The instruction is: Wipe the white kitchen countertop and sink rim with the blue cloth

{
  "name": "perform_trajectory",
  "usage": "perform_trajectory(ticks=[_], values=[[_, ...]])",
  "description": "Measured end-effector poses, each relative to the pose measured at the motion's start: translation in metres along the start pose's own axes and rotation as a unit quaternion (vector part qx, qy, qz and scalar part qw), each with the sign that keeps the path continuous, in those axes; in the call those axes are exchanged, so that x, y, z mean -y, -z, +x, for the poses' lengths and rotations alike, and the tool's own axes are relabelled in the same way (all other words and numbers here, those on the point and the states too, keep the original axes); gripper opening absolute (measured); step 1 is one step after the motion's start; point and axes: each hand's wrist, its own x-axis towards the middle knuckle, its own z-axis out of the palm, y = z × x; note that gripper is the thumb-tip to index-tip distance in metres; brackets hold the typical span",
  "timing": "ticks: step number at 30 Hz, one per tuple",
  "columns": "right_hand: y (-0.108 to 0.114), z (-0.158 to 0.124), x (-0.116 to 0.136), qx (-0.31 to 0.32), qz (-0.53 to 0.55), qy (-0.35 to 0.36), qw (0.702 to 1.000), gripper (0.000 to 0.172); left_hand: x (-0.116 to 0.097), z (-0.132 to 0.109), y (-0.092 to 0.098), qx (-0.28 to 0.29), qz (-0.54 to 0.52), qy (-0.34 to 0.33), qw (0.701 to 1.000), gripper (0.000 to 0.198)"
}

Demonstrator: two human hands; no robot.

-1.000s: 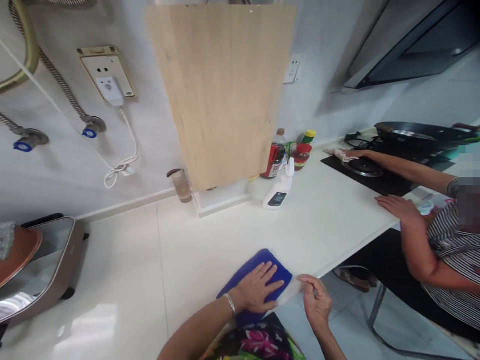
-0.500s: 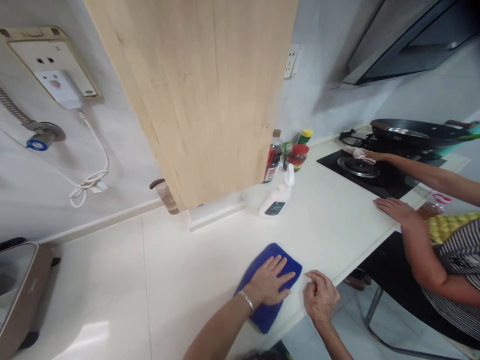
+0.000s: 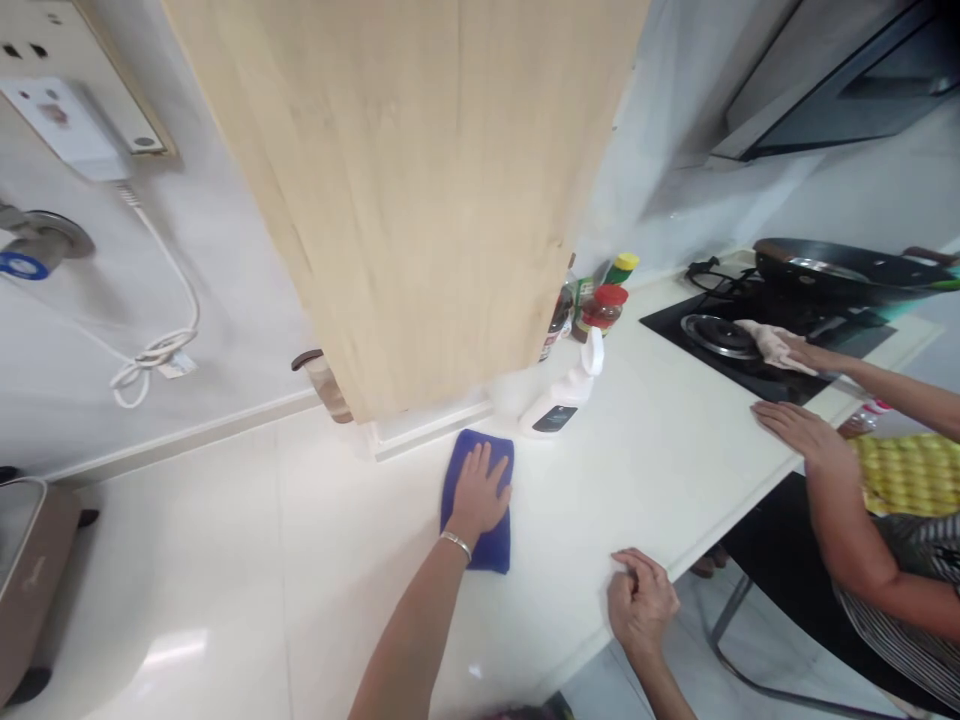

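My left hand point(image 3: 480, 492) lies flat with fingers spread on a folded blue cloth point(image 3: 491, 550), pressing it against the white countertop point(image 3: 375, 590). A bracelet circles that wrist. By the counter's front edge rests my right hand point(image 3: 643, 603), its fingers curled in a loose fist and no object visible in it. Beyond the cloth, slightly to its right, a white spray bottle point(image 3: 562, 395) stands on the counter.
A wooden cabinet point(image 3: 420, 200) overhangs the counter. Behind the spray bottle are a red-lidded jar point(image 3: 602, 312) and other bottles. At right, a co-worker's hand point(image 3: 806, 353) holds a pale cloth point(image 3: 772, 345) on the black cooktop point(image 3: 712, 375), near a wok point(image 3: 847, 268).
My left hand has slid the blue cloth leftward and away from me, toward the cabinet base. My right hand stays by the edge. The co-worker's cloth has moved right across the cooktop.
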Motion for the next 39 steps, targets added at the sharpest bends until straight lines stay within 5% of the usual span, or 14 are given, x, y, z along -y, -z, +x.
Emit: perform_trajectory(ticks=[7, 16, 22, 32, 39], values=[[-0.003, -0.002, -0.005, -0.001, -0.008, 0.006, 1.0, 0.029, 0.046, -0.033, 0.037, -0.038, 0.05, 0.077, 0.995, 0.055], [-0.009, -0.004, -0.009, -0.008, -0.024, 0.017, 1.0, 0.028, 0.098, -0.119, 0.086, -0.095, 0.128, 0.158, 0.974, 0.051], [-0.008, -0.006, -0.01, 0.013, -0.027, 0.018, 0.999, 0.031, 0.131, -0.172, 0.113, -0.124, 0.165, 0.275, 0.939, 0.054], [-0.015, -0.009, -0.016, 0.003, -0.038, 0.021, 0.999, 0.029, 0.118, -0.207, 0.086, -0.176, 0.157, 0.287, 0.929, 0.053], [-0.018, -0.008, -0.024, 0.006, -0.073, 0.007, 0.997, 0.028, 0.116, -0.184, 0.085, -0.183, 0.148, 0.265, 0.935, 0.056]])
